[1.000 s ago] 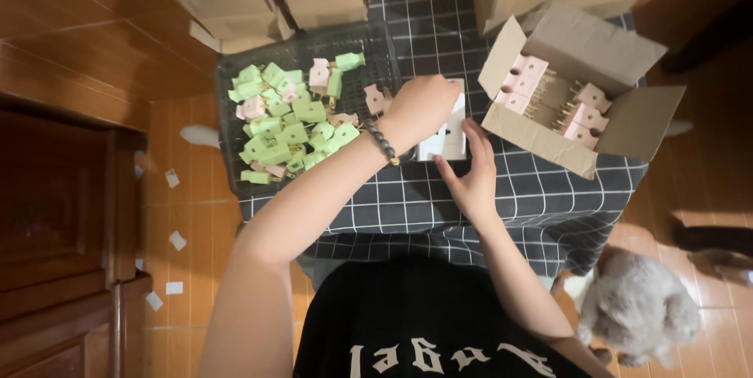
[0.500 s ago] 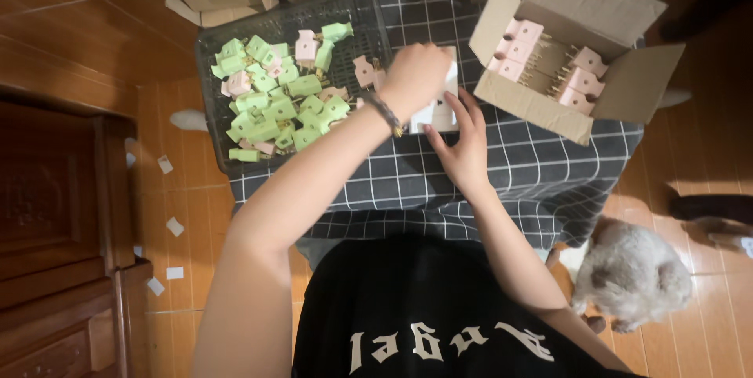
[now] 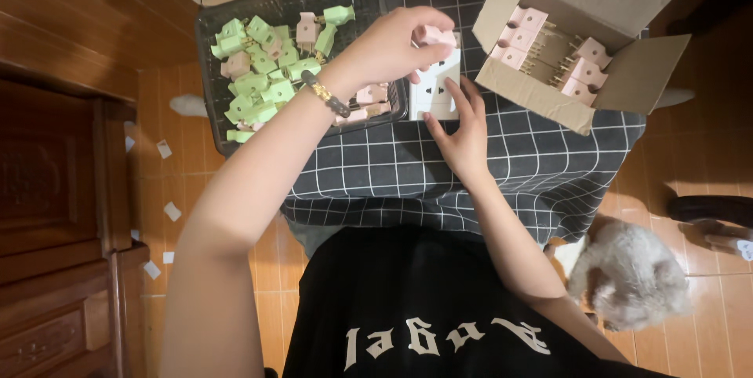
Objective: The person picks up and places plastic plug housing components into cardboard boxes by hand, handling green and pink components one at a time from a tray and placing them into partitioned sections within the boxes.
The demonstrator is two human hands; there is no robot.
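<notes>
Checked tablecloth (image 3: 408, 166): plug basket (image 3: 212, 25) left, cardboard box (image 3: 549, 99) right, socket (image 3: 436, 89) between.

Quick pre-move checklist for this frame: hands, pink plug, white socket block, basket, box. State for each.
1. Left hand has a grip on the pink plug: ok, pinched at the fingertips.
2. Right hand steadies the white socket block: ok, fingers rest on its near edge.
3. Plug above the socket block: ok, it hovers just over the top end.
4. Prongs lined up with the slots: cannot tell, the hand hides them.
5. Black basket within reach, stocked with green and pink plugs: ok.
6. Cardboard box open, flaps clear: ok, pink plugs inside.
</notes>
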